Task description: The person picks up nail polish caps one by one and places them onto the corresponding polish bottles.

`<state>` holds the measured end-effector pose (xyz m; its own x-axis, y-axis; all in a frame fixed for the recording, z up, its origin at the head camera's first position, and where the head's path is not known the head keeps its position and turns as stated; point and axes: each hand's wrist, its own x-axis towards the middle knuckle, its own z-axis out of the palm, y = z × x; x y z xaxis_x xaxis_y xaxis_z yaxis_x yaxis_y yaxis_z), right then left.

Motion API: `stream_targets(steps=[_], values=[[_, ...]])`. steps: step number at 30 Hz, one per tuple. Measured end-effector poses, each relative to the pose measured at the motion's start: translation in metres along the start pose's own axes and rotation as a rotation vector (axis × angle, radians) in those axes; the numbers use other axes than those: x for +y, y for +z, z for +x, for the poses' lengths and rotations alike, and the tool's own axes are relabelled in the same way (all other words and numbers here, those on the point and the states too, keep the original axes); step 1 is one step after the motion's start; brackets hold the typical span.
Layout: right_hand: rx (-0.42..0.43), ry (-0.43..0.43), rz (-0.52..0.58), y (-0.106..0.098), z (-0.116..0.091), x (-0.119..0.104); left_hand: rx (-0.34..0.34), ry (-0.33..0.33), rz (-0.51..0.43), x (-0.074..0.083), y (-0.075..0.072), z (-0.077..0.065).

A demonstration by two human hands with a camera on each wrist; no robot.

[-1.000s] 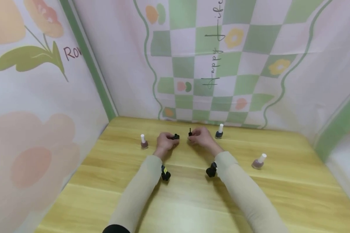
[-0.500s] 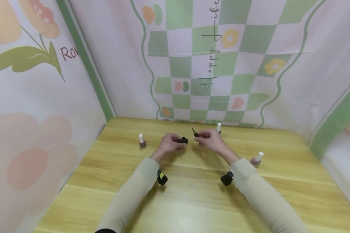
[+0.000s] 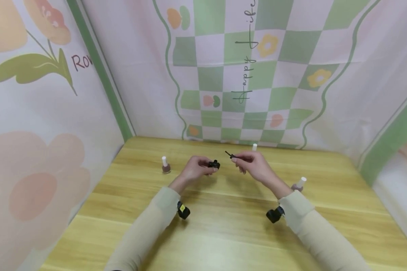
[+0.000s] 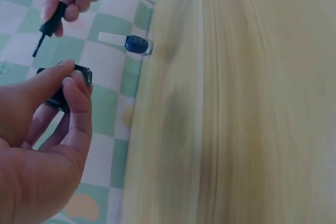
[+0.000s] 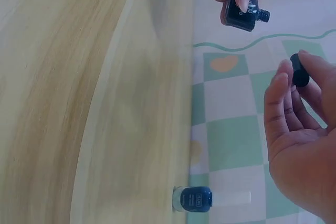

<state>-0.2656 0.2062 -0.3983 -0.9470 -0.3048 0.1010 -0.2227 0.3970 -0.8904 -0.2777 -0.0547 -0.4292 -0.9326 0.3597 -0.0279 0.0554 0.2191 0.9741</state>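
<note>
My left hand holds a dark nail polish bottle between thumb and fingers, above the table. Its threaded neck is uncapped, as the right wrist view shows. To the right, my right hand pinches the black brush cap, with its thin brush pointing away from the fingers. A small gap separates brush and bottle. Just behind my right hand stands a dark blue nail polish bottle with a white cap, partly hidden in the head view.
A mauve nail polish bottle with a white cap stands left of my left hand. Another mauve bottle is partly covered by my right forearm. The wooden table ends at a patterned curtain.
Both hands have shifted right, the right one further, widening the gap between them. The brush has swung from upright to slanting left toward the bottle.
</note>
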Motion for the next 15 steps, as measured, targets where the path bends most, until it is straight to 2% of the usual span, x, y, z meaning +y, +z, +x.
stream_targets(steps=[4, 9, 15], values=[[0.017, 0.002, 0.010, -0.005, -0.004, -0.001, -0.025, 0.031, 0.015, -0.003, -0.003, -0.001], [0.010, -0.007, 0.009, -0.011, -0.008, -0.003, -0.073, 0.066, -0.010, -0.005, -0.003, 0.000], [-0.006, -0.030, -0.013, -0.015, -0.011, -0.009, -0.158, 0.088, -0.103, -0.005, -0.001, 0.000]])
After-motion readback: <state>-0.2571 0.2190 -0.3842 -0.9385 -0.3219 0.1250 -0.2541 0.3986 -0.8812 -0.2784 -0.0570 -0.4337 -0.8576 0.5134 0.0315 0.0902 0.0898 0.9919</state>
